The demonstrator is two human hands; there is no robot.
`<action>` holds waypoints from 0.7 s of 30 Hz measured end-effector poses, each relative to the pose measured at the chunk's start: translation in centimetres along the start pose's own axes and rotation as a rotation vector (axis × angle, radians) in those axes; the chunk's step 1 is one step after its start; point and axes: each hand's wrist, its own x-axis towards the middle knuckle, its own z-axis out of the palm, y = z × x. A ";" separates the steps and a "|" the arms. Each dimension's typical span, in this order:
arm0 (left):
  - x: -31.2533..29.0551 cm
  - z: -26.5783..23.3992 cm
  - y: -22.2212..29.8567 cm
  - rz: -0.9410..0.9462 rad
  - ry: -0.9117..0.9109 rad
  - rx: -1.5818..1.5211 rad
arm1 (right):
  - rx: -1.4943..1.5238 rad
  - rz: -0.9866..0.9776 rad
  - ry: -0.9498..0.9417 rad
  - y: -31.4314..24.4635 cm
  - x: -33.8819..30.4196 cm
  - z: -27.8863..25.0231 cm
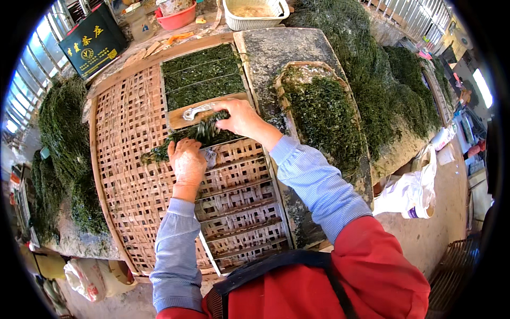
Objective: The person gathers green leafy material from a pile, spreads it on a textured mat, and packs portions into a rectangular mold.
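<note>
The left hand (pixel 187 162) lies palm down with its fingers curled over a long strip of wet green seaweed (pixel 183 139). Its grip is closed on the near part of the strip. The right hand (pixel 240 118) reaches in from the right side and pinches the far end of the same strip, so its grip is closed on it too (the fingertips are partly hidden in the green).

The seaweed strip stretches between the two hands and lies on a narrow wooden frame (pixel 234 207) with cross bars. The frame sits on a big woven bamboo mat (pixel 125 159).

Just past the right hand rests a small metal blade (pixel 195 111) on a bare wooden bar. Beyond that, the far part of the frame is already filled with flat rows of seaweed (pixel 203 74).

To the right of the right hand is a shallow basket of loose seaweed (pixel 321 114), resting on a grey stone table (pixel 287 48). More heaps of seaweed (pixel 61 143) lie to the left of the left hand, beside the mat. Far beyond the hands stand a white plastic basket (pixel 255 13) and a red bowl (pixel 176 20).
</note>
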 end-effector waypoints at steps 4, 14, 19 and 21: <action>-1.1 -0.3 -1.9 -0.100 -0.009 -0.072 | -0.433 0.145 -0.227 -1.4 -2.9 -0.1; -0.5 1.6 0.0 0.134 -0.024 0.128 | -0.755 -0.094 -0.106 0.7 -6.9 -0.1; 0.3 0.5 0.5 0.109 -0.052 0.051 | -0.763 -0.248 -0.063 0.9 -6.4 1.3; 1.3 -0.9 2.5 0.172 0.015 -0.062 | -0.660 -0.235 -0.089 1.5 -6.5 1.1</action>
